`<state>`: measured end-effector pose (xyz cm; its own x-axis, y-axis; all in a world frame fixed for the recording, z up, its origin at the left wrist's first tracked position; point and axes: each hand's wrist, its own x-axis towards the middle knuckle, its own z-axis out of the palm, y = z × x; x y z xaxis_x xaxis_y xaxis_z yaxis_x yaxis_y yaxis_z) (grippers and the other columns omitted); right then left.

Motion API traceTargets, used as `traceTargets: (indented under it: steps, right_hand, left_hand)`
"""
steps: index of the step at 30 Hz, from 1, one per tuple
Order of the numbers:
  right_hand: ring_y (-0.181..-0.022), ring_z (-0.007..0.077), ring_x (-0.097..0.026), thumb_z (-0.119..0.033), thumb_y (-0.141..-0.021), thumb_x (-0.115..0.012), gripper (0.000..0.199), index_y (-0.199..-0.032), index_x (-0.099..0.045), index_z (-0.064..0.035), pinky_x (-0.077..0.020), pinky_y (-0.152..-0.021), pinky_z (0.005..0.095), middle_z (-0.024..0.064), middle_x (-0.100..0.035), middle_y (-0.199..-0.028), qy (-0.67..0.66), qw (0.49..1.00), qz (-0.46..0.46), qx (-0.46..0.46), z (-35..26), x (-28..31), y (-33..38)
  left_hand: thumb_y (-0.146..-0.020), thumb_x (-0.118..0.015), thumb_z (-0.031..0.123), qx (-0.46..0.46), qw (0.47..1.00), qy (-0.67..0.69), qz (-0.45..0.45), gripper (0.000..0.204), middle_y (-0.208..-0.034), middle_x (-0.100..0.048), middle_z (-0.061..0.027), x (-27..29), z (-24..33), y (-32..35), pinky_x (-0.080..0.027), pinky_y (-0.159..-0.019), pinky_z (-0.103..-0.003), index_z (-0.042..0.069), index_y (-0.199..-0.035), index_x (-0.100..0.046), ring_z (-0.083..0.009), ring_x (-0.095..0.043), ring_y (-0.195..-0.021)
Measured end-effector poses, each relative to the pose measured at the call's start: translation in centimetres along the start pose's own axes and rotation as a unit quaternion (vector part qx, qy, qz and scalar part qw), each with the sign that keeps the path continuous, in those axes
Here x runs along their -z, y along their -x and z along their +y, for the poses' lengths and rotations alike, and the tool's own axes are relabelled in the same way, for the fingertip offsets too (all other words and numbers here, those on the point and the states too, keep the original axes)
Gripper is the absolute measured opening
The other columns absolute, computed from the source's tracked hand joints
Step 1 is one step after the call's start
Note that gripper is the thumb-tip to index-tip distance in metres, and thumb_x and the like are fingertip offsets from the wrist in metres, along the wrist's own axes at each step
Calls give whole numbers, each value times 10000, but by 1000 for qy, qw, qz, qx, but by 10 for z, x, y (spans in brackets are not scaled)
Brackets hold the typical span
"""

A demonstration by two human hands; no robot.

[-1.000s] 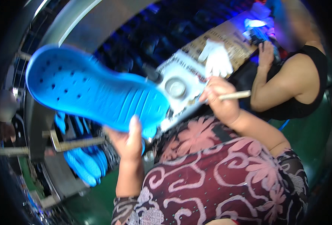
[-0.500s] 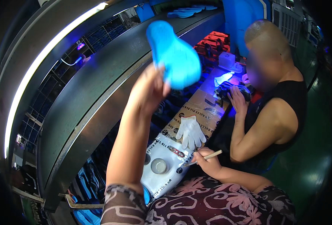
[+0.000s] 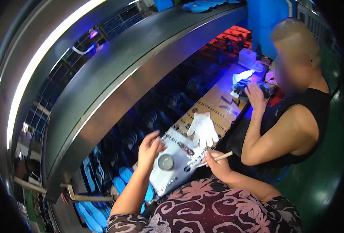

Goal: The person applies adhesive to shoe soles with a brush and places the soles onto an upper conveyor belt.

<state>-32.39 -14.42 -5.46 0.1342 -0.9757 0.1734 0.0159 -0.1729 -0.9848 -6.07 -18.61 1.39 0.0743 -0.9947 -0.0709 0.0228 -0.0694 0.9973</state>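
Observation:
My left hand (image 3: 150, 149) hangs over the left edge of the bench, beside a small round grey pot (image 3: 165, 162). Its fingers are loosely bent and apart, with nothing between them. In my right hand (image 3: 218, 166) is a slim brush (image 3: 223, 156) with a pale wooden handle, held like a pen. The brush's lower end points left toward the pot, and its tip is hard to make out. A white knitted glove (image 3: 203, 130) lies on the bench beyond both hands. Several blue insoles (image 3: 121, 182) are stacked below my left forearm.
A dark green conveyor belt (image 3: 113, 73) with a metal side curves along the left, bearing more blue insoles (image 3: 203, 6) far off. Under it is a dark lower level with shoes. A co-worker (image 3: 292, 120) at right handles a dark shoe (image 3: 253, 87) under violet light.
The blue insole has left my left hand, which has dropped from above the belt to beside the pot. My right hand keeps the brush in nearly the same place.

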Motion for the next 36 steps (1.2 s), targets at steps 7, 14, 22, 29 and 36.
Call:
traceTargets:
  steps: [7, 14, 22, 29, 36]
  right_hand:
    - [-577, 108, -526, -271, -976, -447, 414, -702, -603, -2, -437, -563, 248, 56, -601, -658, -6, 998, -39, -52, -2, -34, 0]
    - [-625, 122, -525, -320, -984, -404, 471, -740, -624, 18, -423, -639, 251, 61, -599, -674, 10, 998, -60, -9, -7, -57, -20]
    - [-656, 101, -476, -301, -971, -454, 354, -780, -590, -35, -401, -626, 264, 11, -540, -686, 60, 995, -83, 15, 2, -82, -46]
    - [-626, 249, -559, -274, -847, -620, 263, -728, -644, -41, -434, -595, 347, 87, -607, -676, 218, 953, -198, 70, 21, -120, -64]
    - [-623, 284, -548, -232, -825, -624, 254, -649, -627, -49, -420, -649, 372, 85, -582, -627, 297, 909, -155, 247, 44, -136, -64]
  left_hand:
    - [-765, -685, 196, 72, 867, -474, 132, 550, -963, -652, -169, 165, -96, 172, -518, -747, -354, -12, -1236, -492, -242, -647, -860]
    - [-777, -627, 293, 227, 764, -546, 259, 507, -991, -653, -162, 166, -106, 157, -495, -786, -431, 71, -1223, -529, -344, -627, -903]
    - [-731, -613, 274, 215, 734, -619, 180, 297, -771, -646, -197, 168, -131, 146, -484, -663, -452, 5, -855, -587, -367, -626, -731]
    - [-773, -516, 72, 184, 844, -426, 270, 398, -738, -617, -161, 155, -129, 165, -490, -618, -406, -34, -1145, -422, -301, -622, -661]
    - [-784, -522, 34, 226, 921, 210, 236, 599, -1170, -549, -187, 152, -118, 197, -515, -880, -361, -48, -1340, -315, -280, -593, -1041]
